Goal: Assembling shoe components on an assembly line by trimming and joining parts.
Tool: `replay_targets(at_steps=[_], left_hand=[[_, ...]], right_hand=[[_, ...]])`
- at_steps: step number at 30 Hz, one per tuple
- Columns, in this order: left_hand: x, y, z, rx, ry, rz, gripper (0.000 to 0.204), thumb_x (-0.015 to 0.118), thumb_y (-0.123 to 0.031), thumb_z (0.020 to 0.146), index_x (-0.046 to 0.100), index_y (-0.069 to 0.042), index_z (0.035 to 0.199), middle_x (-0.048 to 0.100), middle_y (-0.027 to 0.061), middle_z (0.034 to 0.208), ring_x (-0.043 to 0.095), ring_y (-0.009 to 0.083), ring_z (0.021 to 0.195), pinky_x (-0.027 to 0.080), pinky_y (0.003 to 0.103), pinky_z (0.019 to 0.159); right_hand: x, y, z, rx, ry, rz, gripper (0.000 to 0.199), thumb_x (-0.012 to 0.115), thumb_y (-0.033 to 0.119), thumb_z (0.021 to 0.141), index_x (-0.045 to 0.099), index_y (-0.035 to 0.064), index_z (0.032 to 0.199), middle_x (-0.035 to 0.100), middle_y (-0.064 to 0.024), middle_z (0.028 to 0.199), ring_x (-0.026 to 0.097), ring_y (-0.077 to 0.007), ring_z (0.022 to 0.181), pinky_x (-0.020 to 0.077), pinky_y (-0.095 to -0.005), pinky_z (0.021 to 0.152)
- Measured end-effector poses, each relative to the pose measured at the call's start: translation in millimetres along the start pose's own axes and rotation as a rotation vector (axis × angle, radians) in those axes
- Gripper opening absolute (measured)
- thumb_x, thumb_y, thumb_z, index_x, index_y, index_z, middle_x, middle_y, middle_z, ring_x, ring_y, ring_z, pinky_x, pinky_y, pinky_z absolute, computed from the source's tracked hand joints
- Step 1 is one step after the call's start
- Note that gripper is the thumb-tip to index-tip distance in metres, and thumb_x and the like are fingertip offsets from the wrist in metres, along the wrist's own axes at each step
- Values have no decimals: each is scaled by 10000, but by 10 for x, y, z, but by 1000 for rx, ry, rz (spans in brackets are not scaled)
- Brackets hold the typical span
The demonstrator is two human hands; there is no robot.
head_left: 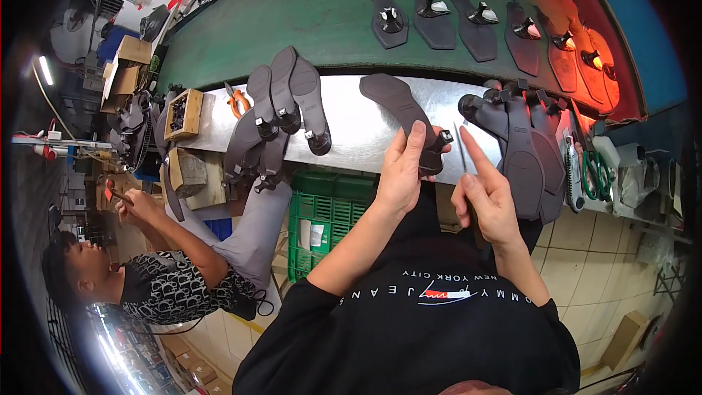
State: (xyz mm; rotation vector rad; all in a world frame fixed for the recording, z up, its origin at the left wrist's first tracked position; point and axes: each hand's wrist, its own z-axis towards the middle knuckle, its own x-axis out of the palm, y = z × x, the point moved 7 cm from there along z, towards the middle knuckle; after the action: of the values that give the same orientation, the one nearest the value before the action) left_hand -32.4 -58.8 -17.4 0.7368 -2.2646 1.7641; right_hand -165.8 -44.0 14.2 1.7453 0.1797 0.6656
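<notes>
Left hand: your left hand (401, 175) is closed around the heel end of a dark shoe sole (401, 106), fingers stretched over its top and thumb underneath.
Shoe sole: it lies on the shiny metal bench (351, 132) in front of you, toe pointing far and left, its short heel (441, 139) at the near end just beside your fingers.
Right hand: your right hand (486, 201) is wrapped around a thin metal blade (462, 148), index finger pointing up alongside it; the blade stands just to the right of the sole's heel, and you cannot tell whether it touches.
Right of your hands: a stack of dark soles (523, 146) rests on the bench, fanned out and overlapping.
Left of your hands: another cluster of soles (285, 102) with small heels lies on the bench, some hanging over the near edge.
Far side: a green conveyor belt (307, 22) carries a row of soles (479, 25) with heels up; its right end glows orange.
Below the bench: a green plastic crate (329, 212) sits near your knees.
Far left: another person in a patterned shirt (179, 289) sits lower down, one hand (139, 205) raised toward a wooden block (188, 172).
</notes>
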Motion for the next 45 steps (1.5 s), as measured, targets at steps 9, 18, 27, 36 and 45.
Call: replay_targets(at_steps=[9,18,27,36,45], left_hand=[[-82,215,-16,-6,-62,-74,497,461,-520,937,560,-52,1074,593,5,776,473,34,554,353,175,428],[1,80,-93,234,17,23,305,534,-323,956,527,-60,1112,606,10,893,587,64,757,472,187,608],[-132,174,18,156,-23,25,439,609,-297,916,515,-36,1257,639,35,844,551,31,617,410,155,474],[-185,99,7,8,-79,-69,315,569,-333,930,597,-36,1030,606,33,768,546,74,586,423,199,464],[-32,-368,-386,-22,665,419,456,606,-396,601,617,55,669,568,81,663,503,131,561,326,250,526]], right_hand=[[250,-237,45,211,149,429,629,472,133,963,130,186,1489,521,-55,597,467,-100,441,388,-207,420],[211,-383,28,253,88,575,569,497,188,968,226,223,1468,408,14,587,355,-52,404,317,-188,391],[-29,-546,118,285,-57,515,256,462,224,988,533,37,1149,433,14,605,377,-54,424,312,-196,400],[-101,-345,175,259,-6,540,414,464,240,982,466,-3,1317,481,4,598,417,-59,422,343,-193,403],[-906,1058,-349,-516,-486,-466,918,755,49,699,261,113,1470,613,-65,1151,349,-2,500,301,-176,457]])
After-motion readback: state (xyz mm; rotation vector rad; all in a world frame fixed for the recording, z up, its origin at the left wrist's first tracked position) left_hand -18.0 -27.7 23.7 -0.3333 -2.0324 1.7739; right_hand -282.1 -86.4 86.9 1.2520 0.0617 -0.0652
